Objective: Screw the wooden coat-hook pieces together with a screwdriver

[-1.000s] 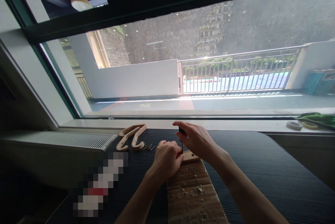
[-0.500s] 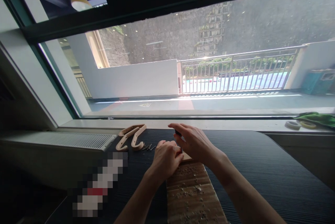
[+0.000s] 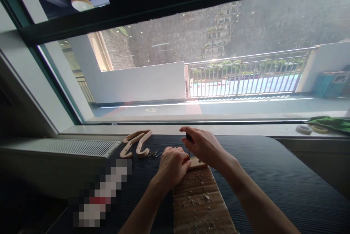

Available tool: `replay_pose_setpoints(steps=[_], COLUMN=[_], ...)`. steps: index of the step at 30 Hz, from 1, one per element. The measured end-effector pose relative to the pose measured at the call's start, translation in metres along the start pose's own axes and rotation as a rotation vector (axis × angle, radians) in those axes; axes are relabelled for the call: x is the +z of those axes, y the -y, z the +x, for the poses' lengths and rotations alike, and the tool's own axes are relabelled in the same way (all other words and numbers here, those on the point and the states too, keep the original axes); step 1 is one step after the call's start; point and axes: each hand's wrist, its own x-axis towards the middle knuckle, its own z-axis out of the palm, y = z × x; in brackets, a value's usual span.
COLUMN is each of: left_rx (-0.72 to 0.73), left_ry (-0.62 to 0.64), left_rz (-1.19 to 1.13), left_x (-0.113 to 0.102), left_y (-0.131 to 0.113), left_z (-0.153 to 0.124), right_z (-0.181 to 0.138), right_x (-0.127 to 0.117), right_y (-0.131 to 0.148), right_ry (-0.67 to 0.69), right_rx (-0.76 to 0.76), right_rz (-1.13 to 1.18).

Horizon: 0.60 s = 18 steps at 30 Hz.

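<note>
My right hand (image 3: 203, 144) is closed around the dark handle of a screwdriver (image 3: 189, 153), whose thin shaft points down. Below it lies a pale wooden piece (image 3: 196, 163) with a small hole, at the far end of a strip of corrugated cardboard (image 3: 201, 201). My left hand (image 3: 174, 164) is curled over the left end of this wooden piece, its fingers beside the screwdriver's shaft. The screwdriver's tip and whatever is under it are hidden by the left fingers. Bits of debris are scattered over the cardboard.
Left of my hands, curved wooden hooks (image 3: 142, 144) lie on the black table (image 3: 273, 175), with several screws (image 3: 155, 153) beside them. A blurred pale strip (image 3: 104, 194) is nearer me. Tape rolls (image 3: 304, 129) and a green cloth (image 3: 330, 123) rest on the windowsill. A radiator (image 3: 60, 150) stands left.
My right hand has risen slightly and shifted, so the screwdriver's shaft and more of the wooden piece show. My left hand stays in place.
</note>
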Motion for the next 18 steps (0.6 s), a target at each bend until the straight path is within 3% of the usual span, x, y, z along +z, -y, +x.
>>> replay_pose_setpoints(steps=[5, 18], left_rx=[-0.002, 0.03], left_ry=[0.002, -0.011], left_rz=[-0.021, -0.011], left_x=[0.001, 0.002], left_y=[0.001, 0.004], left_z=[0.0, -0.001], right_z=[-0.001, 0.003], right_x=[0.005, 0.016], right_y=[0.003, -0.002], right_ry=[0.008, -0.041], right_rx=[-0.062, -0.036], right_rz=[0.117, 0.071])
